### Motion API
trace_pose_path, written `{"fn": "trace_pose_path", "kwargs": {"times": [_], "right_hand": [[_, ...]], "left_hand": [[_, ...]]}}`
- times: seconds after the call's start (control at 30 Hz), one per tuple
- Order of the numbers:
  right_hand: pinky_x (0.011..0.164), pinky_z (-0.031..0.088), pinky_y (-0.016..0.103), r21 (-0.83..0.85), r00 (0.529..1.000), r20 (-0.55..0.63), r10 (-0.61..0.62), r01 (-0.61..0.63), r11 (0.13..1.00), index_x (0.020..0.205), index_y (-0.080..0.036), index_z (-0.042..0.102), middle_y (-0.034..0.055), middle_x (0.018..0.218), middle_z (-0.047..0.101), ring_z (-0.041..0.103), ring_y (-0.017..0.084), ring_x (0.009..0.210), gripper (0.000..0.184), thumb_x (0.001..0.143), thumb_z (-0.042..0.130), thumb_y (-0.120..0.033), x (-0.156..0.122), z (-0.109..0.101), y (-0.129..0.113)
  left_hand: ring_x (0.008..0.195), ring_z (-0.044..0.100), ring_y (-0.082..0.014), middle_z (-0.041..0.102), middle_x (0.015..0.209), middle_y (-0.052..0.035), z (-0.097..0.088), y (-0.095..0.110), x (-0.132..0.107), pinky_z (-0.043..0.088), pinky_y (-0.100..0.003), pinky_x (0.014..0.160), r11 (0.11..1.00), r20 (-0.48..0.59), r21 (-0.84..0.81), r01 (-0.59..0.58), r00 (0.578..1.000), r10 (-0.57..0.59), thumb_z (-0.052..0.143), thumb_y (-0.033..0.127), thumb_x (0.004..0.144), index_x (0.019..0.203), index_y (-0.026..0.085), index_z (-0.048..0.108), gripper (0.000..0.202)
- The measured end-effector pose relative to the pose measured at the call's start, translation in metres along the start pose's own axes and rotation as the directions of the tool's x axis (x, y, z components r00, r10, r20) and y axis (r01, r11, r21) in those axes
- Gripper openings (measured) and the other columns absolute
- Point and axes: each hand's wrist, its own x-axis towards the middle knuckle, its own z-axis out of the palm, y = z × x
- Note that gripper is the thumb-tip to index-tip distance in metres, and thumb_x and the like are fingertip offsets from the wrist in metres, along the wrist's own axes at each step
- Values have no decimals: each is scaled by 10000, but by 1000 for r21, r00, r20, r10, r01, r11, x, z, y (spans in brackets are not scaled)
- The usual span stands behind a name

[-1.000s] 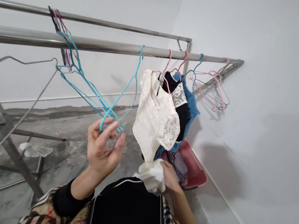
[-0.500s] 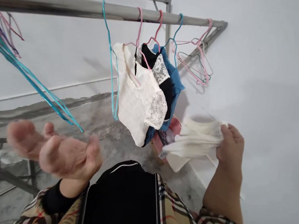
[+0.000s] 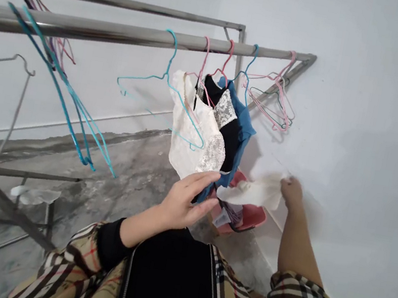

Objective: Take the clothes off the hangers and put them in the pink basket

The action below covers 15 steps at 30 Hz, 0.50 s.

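My right hand (image 3: 291,192) is closed on one end of a cream-white garment (image 3: 256,192), which stretches out to the left, blurred in part. My left hand (image 3: 189,201) reaches toward it, fingers extended and holding nothing, just below a white lace top (image 3: 195,135). That top hangs on a pink hanger (image 3: 204,57). A bare turquoise hanger (image 3: 168,61) hangs from the metal rail (image 3: 126,36) in front of it. Behind the white top hang a black garment (image 3: 229,136) with a lace panel and a blue garment (image 3: 245,126).
A pink basket (image 3: 254,218) with clothes in it stands on the floor by the right wall. More bare hangers (image 3: 268,105) hang at the rail's right end, and several turquoise hangers (image 3: 76,101) at the left. Metal rack legs (image 3: 0,201) stand at lower left.
My left hand has moved right, from under the left hangers to below the white top. The bare turquoise hanger has turned broadside. My right hand still grips the garment, now slightly farther left.
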Motion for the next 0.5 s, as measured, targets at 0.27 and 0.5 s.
{"fn": "trace_pose_path", "kwargs": {"times": [0.27, 0.5], "right_hand": [[913, 513, 409, 291, 878, 385, -286, 179, 940, 1059, -181, 683, 90, 995, 713, 662, 226, 955, 354, 866, 555, -449, -71, 57, -84], [951, 517, 403, 532, 792, 225, -568, 389, 752, 1391, -197, 459, 136, 1330, 574, 609, 238, 1124, 605, 859, 606, -446, -92, 110, -158]], "left_hand": [[1478, 239, -307, 256, 1579, -197, 31, -46, 54, 330, -518, 1158, 970, -58, -104, 222, 972, -229, 595, 538, 860, 1515, 231, 204, 822], [1505, 121, -306, 162, 1608, -195, 39, -87, 108, 147, -495, 1219, 906, -202, -104, 409, 884, -422, 622, 613, 792, 1510, 157, 151, 972]]}}
